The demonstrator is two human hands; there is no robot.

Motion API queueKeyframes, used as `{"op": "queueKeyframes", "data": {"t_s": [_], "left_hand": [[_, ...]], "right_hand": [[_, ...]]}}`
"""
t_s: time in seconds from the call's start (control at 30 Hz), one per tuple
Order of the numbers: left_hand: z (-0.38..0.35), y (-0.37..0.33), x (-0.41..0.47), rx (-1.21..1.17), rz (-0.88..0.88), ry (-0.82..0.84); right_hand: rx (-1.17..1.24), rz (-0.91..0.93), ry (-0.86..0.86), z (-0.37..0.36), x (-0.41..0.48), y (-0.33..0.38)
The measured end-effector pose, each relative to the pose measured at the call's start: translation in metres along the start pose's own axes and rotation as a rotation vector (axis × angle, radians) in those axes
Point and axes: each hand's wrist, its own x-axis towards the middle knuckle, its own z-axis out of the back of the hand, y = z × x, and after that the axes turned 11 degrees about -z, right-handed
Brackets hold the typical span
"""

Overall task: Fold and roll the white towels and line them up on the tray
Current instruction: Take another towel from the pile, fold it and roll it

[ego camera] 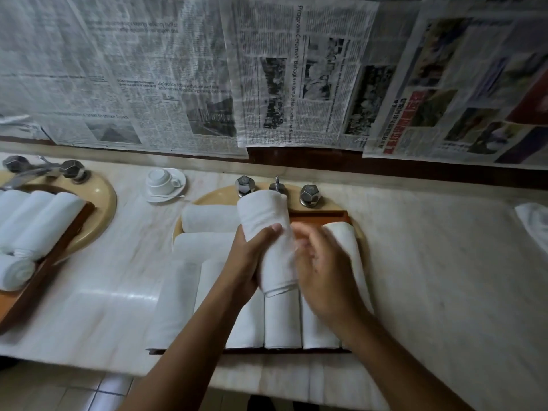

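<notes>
A rolled white towel (267,229) is held upright and tilted above the wooden tray (323,216). My left hand (252,256) grips its left side, thumb across the front. My right hand (323,268) is blurred, fingers spread against the towel's right side. Several rolled white towels (281,321) lie side by side on the tray below, and two more rolls (207,218) lie crosswise at the tray's far left. The tray rests over a beige sink basin (219,194).
A second tray (59,244) with rolled towels sits over the left sink. An upturned cup on a saucer (164,180) stands between the sinks. Tap handles (310,194) are behind the tray. A loose white cloth (533,221) lies far right. Newspaper covers the wall.
</notes>
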Motion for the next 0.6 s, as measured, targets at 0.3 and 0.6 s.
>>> {"op": "queueKeyframes", "data": {"t_s": [0.3,0.6], "left_hand": [[-0.004,0.012,0.008,-0.022,0.151,-0.069],[0.008,0.018,0.016,0.247,-0.005,0.035]], "right_hand": [[-0.057,-0.223,0.210,-0.013,-0.020,-0.010],[0.068,-0.350,0.300,0.027,0.039,-0.011]]}}
